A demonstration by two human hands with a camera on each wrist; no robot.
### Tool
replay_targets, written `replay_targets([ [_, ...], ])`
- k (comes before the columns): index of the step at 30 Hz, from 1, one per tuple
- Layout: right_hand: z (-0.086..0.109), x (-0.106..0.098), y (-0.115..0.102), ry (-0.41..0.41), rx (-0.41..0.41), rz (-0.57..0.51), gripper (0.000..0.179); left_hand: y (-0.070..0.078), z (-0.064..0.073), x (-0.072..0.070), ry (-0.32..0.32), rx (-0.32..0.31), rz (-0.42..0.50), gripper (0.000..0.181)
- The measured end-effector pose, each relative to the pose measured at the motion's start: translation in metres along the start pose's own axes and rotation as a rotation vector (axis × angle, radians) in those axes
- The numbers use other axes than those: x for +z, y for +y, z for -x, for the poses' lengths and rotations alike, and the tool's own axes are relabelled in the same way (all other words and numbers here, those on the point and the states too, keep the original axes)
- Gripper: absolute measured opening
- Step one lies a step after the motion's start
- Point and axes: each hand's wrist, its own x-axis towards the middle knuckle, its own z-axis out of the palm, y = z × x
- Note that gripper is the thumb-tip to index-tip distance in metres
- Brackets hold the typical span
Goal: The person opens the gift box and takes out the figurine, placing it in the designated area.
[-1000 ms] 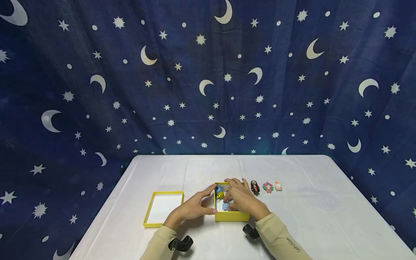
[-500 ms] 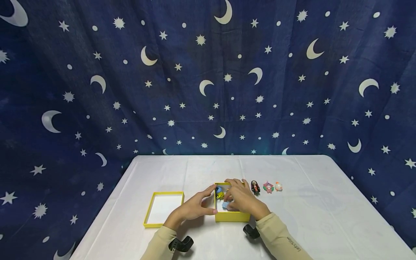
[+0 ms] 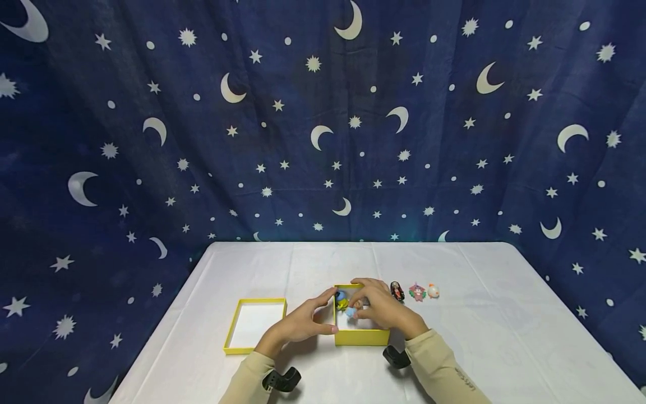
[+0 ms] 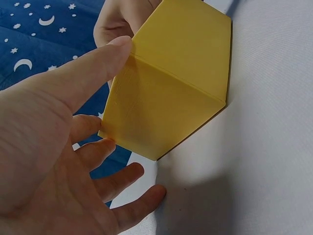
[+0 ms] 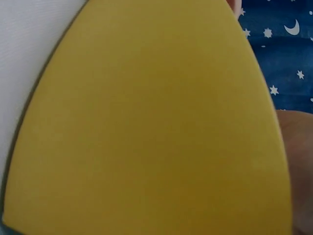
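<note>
A yellow box (image 3: pixel 361 338) with a white inside stands open-topped before me. My left hand (image 3: pixel 298 321) spans its left side, thumb at the near corner and forefinger at the far one. In the left wrist view, the thumb and fingertips touch the box (image 4: pixel 166 98) while the other fingers spread loosely. My right hand (image 3: pixel 382 306) reaches over the right side and pinches a small light-blue toy figure (image 3: pixel 350 312) inside. Close by in the box lies a blue-and-yellow toy figure (image 3: pixel 341 300). Yellow box wall (image 5: pixel 146 122) fills most of the right wrist view, hiding the right fingertips.
A yellow-rimmed lid (image 3: pixel 256 325) lies white side up to the left. Right of the box, a dark-haired figurine (image 3: pixel 397 291), a pink-and-green toy figure (image 3: pixel 417 292) and a white-and-orange round toy (image 3: pixel 433 290) lie in a row. A starry curtain (image 3: pixel 323 140) hangs behind the table.
My right hand has drawn slightly right, and the light-blue toy figure has shifted a little away from me inside the box. The left hand stays on the box's left side.
</note>
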Motion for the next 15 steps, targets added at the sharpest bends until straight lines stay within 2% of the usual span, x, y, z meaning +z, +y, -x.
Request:
replay_targets([
  [5, 0.002, -0.009, 0.001, 0.025, -0.023, -0.027, 0.013, 0.000, 0.001, 0.000, 0.002, 0.003, -0.002, 0.088],
  [15, 0.006, -0.020, 0.002, 0.065, 0.003, -0.091, 0.012, 0.000, -0.002, 0.000, -0.002, -0.003, -0.004, 0.089],
])
